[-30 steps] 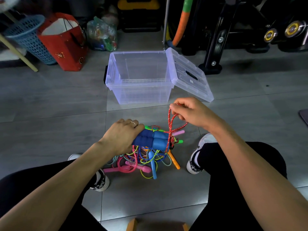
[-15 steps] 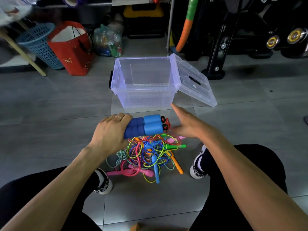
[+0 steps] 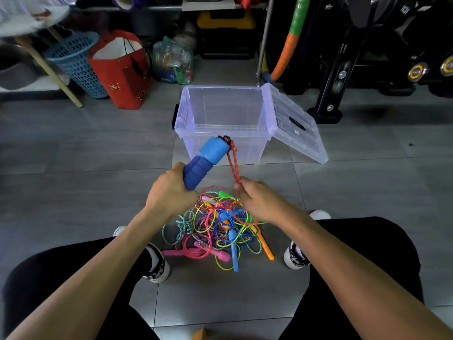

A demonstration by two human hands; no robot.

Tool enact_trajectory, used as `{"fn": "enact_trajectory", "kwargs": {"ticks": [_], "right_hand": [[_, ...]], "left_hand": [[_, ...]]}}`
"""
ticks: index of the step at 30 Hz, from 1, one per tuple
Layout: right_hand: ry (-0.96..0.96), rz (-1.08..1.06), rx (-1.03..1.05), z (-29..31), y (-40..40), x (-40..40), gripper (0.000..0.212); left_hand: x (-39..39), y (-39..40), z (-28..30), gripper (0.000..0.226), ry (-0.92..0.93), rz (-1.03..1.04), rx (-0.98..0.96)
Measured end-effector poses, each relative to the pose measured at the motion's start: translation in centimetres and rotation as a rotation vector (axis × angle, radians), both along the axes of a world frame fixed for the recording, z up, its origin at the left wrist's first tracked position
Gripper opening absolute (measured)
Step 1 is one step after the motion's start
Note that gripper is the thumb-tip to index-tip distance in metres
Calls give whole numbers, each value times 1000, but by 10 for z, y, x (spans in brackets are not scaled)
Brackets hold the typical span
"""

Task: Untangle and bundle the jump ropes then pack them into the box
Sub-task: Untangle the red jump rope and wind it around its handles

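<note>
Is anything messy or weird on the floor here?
Yes: the jump ropes lie in one knotted pile between the shoes. The box's lid hangs tilted off its right side. The box holds no ropes yet.

the scene was dim and evenly lit, with the 12 o'clock background sunk in shadow. the grey tile floor [image 3: 73, 148] showed soft sheen at 9 o'clock. wide-angle bending curved the edges; the right hand [image 3: 259, 200] was slightly motion-blurred.
</note>
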State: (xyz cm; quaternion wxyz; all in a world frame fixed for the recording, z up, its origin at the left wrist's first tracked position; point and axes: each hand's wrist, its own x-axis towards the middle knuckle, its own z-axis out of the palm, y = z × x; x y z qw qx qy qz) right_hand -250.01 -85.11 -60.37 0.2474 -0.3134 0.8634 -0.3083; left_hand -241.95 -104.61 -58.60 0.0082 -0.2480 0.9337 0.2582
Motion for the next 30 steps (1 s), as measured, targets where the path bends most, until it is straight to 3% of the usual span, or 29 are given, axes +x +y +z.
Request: {"fn": "enact_trajectory", "kwargs": {"ticks": [2, 4, 6, 9, 12, 15, 17, 22, 26, 30], "right_hand": [[212, 86, 77, 4, -4, 12, 32], [334, 167, 141, 4, -9, 19, 23], [423, 258, 210, 8, -13, 24, 10], [462, 337, 272, 14, -13, 21, 10], [506, 424, 305, 21, -7, 9, 7], [521, 364, 266, 28, 2, -7, 20], [476, 265, 185, 27, 7, -17, 25], [117, 95, -10, 23, 18, -33, 22], [-54, -18, -101, 21, 24, -30, 28], [-268, -128, -266, 9, 26, -22, 49]], "left_hand": [[-7, 1, -4, 18, -124, 59, 187], [-10, 3, -7, 16, -192, 72, 181], [-11, 6, -9, 24, -231, 30, -39], [-11, 9, -18, 38, -334, -68, -385], [-11, 15, -31, 38, -379, -205, -572], [-8, 23, -39, 36, -305, -412, -686], [-4, 25, -39, 38, -173, -553, -706], [1, 15, -37, 56, 184, -813, -643], [5, 8, -25, 47, 421, -780, -518], [8, 9, -22, 50, 485, -650, -357]]}}
